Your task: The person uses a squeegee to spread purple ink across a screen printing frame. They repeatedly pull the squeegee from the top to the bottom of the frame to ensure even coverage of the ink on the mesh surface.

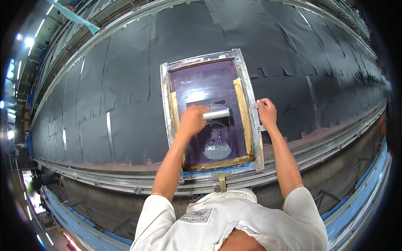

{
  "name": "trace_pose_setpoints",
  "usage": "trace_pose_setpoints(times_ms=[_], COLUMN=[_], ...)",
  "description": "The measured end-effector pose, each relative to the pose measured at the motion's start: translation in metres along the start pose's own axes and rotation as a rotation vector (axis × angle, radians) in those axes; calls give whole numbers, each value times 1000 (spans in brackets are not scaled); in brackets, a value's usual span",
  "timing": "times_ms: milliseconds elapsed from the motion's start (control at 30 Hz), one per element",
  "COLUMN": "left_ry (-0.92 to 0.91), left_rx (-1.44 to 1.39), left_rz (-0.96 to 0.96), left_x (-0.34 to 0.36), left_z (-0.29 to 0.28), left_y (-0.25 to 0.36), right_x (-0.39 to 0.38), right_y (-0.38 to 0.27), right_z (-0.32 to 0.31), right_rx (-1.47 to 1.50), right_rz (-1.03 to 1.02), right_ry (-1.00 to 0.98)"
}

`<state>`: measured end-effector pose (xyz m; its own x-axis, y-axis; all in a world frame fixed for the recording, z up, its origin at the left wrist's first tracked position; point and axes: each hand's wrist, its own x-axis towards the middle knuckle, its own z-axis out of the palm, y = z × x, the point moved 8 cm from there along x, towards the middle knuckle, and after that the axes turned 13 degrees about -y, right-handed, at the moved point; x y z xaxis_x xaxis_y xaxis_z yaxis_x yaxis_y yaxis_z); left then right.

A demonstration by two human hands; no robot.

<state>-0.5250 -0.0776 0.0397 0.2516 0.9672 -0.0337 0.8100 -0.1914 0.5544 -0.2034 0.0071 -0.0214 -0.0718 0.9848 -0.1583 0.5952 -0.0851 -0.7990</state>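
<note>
A screen-printing frame (166, 104) with a worn metal border lies flat on dark fabric in front of me. Its purple mesh (201, 77) has yellowish tape along the inner sides. My left hand (192, 120) is closed around the left end of a squeegee (217, 113) with a pale, bar-like handle, held across the mesh. Just nearer to me, a glossy grey patch of ink (217, 150) is pooled on the mesh. At the frame's right side, my right hand (267, 112) has its fingers closed on the edge; the fingertips are partly hidden.
Dark fabric panels (125, 75) cover the long table on both sides of the frame. A metal rail (113, 180) runs along the near edge, with a brass-coloured bracket (222, 184) at the frame's near end. A pale blue strip (77, 19) hangs at the far left.
</note>
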Motion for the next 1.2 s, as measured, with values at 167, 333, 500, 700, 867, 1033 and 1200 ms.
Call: trace_pose_setpoints(times_ms=[167, 333, 500, 700, 867, 1033, 1200], left_ry=[53, 144, 134, 76, 28, 50, 108], left_rx=[63, -28, 19, 61, 56, 91, 121], left_rz=[81, -10, -54, -94, -41, 35, 61], left_x=[-141, -156, -160, -239, -254, -242, -188], left_z=[51, 26, -5, -14, 8, 2, -39], left_y=[65, 80, 51, 33, 43, 41, 8], right_x=[-23, -28, -26, -42, -38, -45, -64], right_y=[-27, -58, -13, -83, -77, -87, -106], right_z=[-19, -19, 29, 90, 74, 62, 62], right_rx=[24, 110, 137, 84, 57, -10, -88], right_rz=[-47, -17, -68, -64, -21, -5, 29], right_ry=[27, -54, 0, -38, -20, 37, -23])
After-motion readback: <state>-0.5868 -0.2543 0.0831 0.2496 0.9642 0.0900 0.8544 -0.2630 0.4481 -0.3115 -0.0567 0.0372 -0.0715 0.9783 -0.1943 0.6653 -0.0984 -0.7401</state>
